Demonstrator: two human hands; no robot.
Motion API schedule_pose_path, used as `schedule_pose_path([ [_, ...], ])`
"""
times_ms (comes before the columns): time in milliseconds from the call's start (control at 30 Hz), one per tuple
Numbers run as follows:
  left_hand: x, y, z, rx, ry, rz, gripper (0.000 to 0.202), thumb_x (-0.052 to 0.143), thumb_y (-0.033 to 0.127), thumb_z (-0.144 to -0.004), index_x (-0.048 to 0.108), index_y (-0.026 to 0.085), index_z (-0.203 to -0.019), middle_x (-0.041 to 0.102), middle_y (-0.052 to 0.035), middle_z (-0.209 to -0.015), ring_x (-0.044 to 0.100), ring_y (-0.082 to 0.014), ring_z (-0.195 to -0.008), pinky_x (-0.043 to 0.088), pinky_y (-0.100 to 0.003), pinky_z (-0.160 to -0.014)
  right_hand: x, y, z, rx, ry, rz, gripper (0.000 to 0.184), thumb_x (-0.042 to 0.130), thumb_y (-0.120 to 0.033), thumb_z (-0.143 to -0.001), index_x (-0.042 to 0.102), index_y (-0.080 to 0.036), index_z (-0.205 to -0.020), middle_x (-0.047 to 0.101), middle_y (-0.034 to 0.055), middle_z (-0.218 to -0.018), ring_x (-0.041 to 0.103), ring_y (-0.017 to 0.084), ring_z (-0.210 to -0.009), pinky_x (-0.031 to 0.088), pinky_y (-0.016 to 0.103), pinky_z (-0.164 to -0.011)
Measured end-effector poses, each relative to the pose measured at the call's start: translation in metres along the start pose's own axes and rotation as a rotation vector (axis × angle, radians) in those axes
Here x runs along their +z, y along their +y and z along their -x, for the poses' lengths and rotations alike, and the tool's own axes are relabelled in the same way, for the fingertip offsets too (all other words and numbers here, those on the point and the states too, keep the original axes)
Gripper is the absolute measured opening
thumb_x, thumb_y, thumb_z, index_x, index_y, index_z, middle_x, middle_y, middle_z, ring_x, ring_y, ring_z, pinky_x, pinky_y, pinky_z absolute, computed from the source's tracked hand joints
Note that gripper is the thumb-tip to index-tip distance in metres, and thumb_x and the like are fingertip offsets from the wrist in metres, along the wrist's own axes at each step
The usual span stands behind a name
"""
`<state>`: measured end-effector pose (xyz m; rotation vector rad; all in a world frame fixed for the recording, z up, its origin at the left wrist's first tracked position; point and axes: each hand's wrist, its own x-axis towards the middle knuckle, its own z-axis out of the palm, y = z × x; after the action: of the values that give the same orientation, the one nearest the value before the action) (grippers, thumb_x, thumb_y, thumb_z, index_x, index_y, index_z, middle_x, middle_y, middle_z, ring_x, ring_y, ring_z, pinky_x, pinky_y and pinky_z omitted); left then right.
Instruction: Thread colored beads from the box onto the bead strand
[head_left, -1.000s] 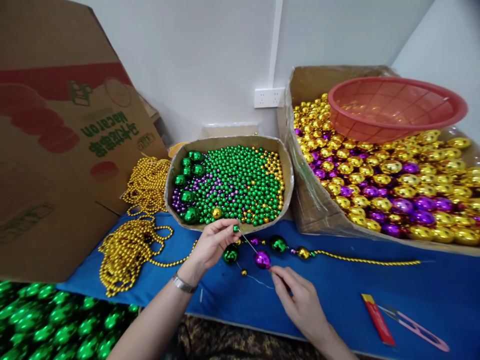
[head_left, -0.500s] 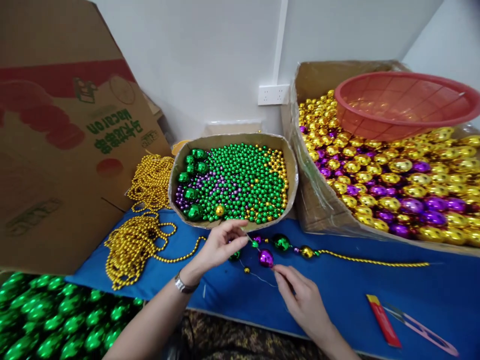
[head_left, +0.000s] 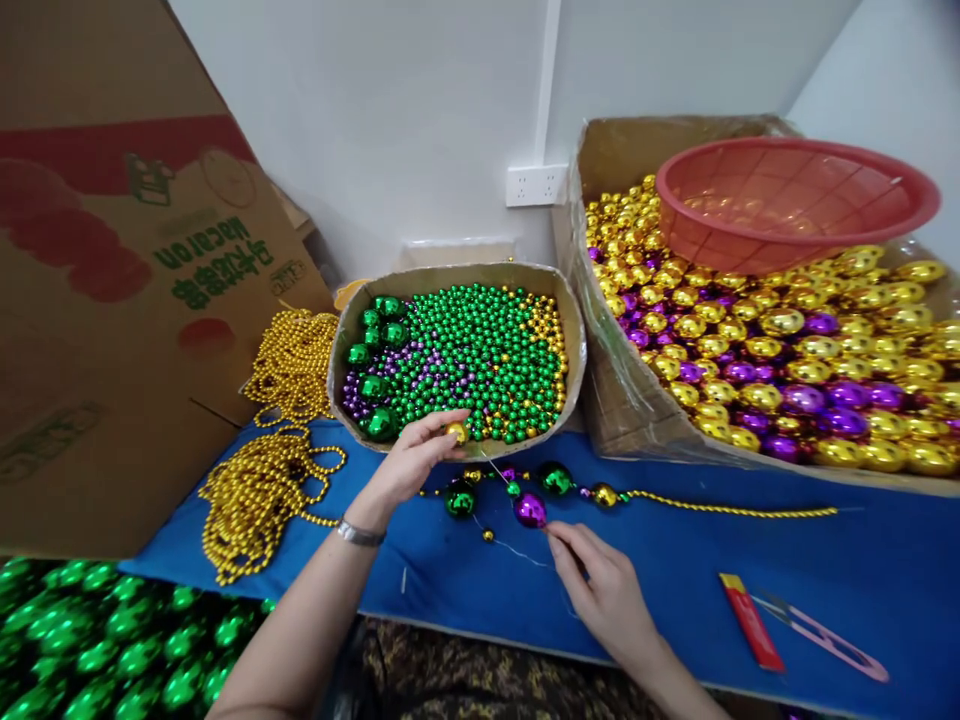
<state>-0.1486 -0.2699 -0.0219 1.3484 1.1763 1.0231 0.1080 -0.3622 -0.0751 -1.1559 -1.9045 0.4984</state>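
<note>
My left hand (head_left: pixel 420 452) is at the near rim of the bead box (head_left: pixel 577 390), thumb and fingers closed around a gold bead (head_left: pixel 456 432). My right hand (head_left: pixel 604 585) pinches a thin needle at the lower end of a large purple bead (head_left: pixel 530 510). A small green bead (head_left: pixel 514 489) sits above the purple one on the same needle (head_left: pixel 496 469), whose bare tip points toward the box. From it a thin thread (head_left: pixel 521 553) trails with a small gold bead (head_left: pixel 488 536). Behind lies a strand with large green beads (head_left: pixel 556 478) and a twisted gold cord (head_left: pixel 720 508).
Gold bead chains (head_left: pixel 259 500) are heaped on the blue cloth (head_left: pixel 637 540) at left, beside a tall carton (head_left: pixel 112 330). A big box (head_left: pixel 630 400) of gold and purple beads carries a red basket (head_left: pixel 795 240). Pink snips (head_left: pixel 832 640) and a red-yellow packet (head_left: pixel 752 622) lie right.
My left hand has moved from the needle tip up and left to the box rim and taken hold of the gold bead. My right hand keeps its pinch. The view has shifted slightly.
</note>
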Motion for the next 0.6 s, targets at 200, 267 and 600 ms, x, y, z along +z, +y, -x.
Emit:
schedule_pose_path([
  [200, 0.010, 0.000, 0.020, -0.131, -0.014, 0.514, 0.031, 0.066, 0.026, -0.078, 0.062, 0.017, -0.107, 0.064, -0.0108, -0.107, 0.062, -0.0169, -0.083, 0.054, -0.025, -0.065, -0.001, 0.001, -0.001, -0.011, -0.002, 0.010, 0.018, 0.047, -0.026, -0.094, 0.064, -0.020, -0.099, 0.070, 0.0043, -0.079, 0.066, 0.016, -0.068, 0.053, 0.025, -0.063],
  [267, 0.010, -0.001, 0.020, -0.133, -0.009, 0.537, 0.026, 0.066, 0.025, -0.078, 0.062, 0.017, -0.102, 0.066, -0.0102, -0.107, 0.063, -0.0163, -0.081, 0.053, -0.025, -0.063, 0.000, 0.001, 0.000, -0.020, -0.011, 0.010, 0.018, 0.047, -0.025, -0.094, 0.063, -0.020, -0.099, 0.070, 0.0042, -0.079, 0.067, 0.016, -0.068, 0.053, 0.026, -0.064],
  [600, 0.015, 0.004, 0.024, -0.103, -0.028, 0.296, 0.032, 0.067, 0.030, -0.080, 0.066, 0.015, -0.108, 0.064, -0.0095, -0.105, 0.059, -0.0147, -0.082, 0.053, -0.025, -0.069, -0.003, 0.004, 0.001, -0.071, -0.031, 0.050, 0.019, 0.047, -0.022, -0.094, 0.064, -0.020, -0.103, 0.070, 0.0049, -0.080, 0.067, 0.016, -0.070, 0.054, 0.026, -0.065],
])
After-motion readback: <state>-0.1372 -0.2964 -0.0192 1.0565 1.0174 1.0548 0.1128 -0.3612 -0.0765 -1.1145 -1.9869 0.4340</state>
